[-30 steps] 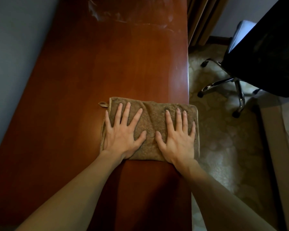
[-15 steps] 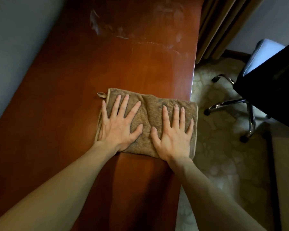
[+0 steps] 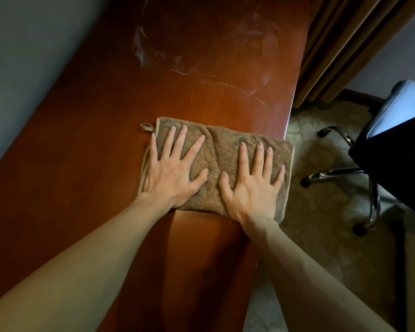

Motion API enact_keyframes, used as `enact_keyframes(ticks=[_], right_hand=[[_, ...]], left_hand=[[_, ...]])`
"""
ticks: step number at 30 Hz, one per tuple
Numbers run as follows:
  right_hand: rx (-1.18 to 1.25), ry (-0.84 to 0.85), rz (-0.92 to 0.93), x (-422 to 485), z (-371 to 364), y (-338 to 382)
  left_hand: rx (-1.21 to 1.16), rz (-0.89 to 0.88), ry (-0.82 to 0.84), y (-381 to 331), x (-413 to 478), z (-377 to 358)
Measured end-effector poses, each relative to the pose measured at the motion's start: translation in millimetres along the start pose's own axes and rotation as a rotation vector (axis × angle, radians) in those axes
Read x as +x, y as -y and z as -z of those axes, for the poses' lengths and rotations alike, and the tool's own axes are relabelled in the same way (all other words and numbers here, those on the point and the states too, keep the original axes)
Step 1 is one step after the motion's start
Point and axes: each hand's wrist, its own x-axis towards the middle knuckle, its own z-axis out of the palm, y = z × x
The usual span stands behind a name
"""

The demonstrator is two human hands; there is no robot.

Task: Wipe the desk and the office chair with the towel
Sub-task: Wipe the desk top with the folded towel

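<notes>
Head view: one folded brown towel (image 3: pixel 217 161) lies flat on a reddish wooden tabletop (image 3: pixel 82 164), its right end at the tabletop's right edge. Two bare hands press on it side by side, the left hand (image 3: pixel 173 173) on its left half and the right hand (image 3: pixel 252 188) on its right half. Each grip is open, fingers straight and spread, palm down. One small loop (image 3: pixel 147 127) sticks out at the towel's far left corner. Pale smears (image 3: pixel 201 70) mark the wood beyond. One black office chair (image 3: pixel 393 149) stands on patterned carpet (image 3: pixel 321 202) to the right.

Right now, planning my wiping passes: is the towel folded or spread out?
Folded: the towel shows layered edges on its left side, beside the flat left hand.
</notes>
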Motion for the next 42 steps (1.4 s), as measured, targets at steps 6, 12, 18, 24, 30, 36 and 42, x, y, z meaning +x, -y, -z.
enact_keyframes(ticks=[6,12,18,24,30,36,42], right_hand=[[0.015,-0.003,-0.020,31,3,-4],[0.015,-0.012,-0.026,60,1,-6],[0.012,-0.032,-0.033,84,2,-7],[0.010,-0.028,-0.034,106,2,-8],[-0.004,-0.029,-0.037,125,2,-9],[-0.005,-0.038,-0.031,138,3,-11],[0.007,-0.030,0.009,154,4,-11]], left_hand=[[-0.010,0.013,0.006,-3,32,0],[-0.017,0.021,-0.012,-3,61,-3],[-0.023,0.038,-0.025,-4,83,-4],[-0.024,0.046,-0.018,-5,103,-3],[-0.031,0.060,-0.014,-6,123,-2],[-0.032,0.081,-0.022,-10,139,-7],[0.001,0.097,-0.048,-10,142,-9]])
